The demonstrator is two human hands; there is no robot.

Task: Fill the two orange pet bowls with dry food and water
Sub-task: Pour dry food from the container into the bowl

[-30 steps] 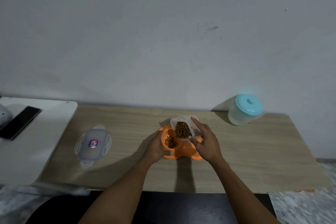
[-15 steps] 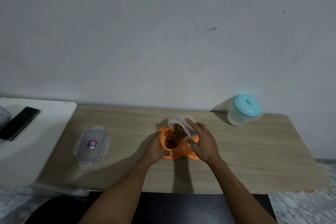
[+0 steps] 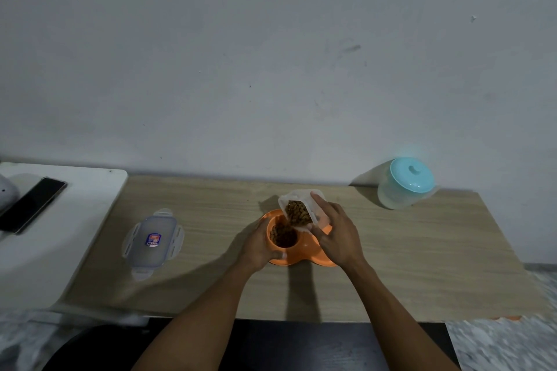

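Observation:
An orange double pet bowl (image 3: pixel 304 253) sits at the middle of the wooden table (image 3: pixel 391 265). Its left bowl holds a heap of brown dry food (image 3: pixel 283 235); the right bowl is mostly hidden behind my right hand. My left hand (image 3: pixel 259 245) grips the dish's left rim. My right hand (image 3: pixel 337 235) holds a clear plastic container (image 3: pixel 298 209) of dry food, tilted with its mouth down over the left bowl. A clear water jug with a teal lid (image 3: pixel 405 184) stands at the back right.
A clear container lid with a blue label (image 3: pixel 152 242) lies flat on the table's left part. A white side table (image 3: pixel 60 235) at the left carries a black phone (image 3: pixel 31 203). A grey wall runs along the back edge.
My right hand has tipped the food container further over the left bowl, and the heap of dry food in that bowl has grown. The left hand stays on the rim.

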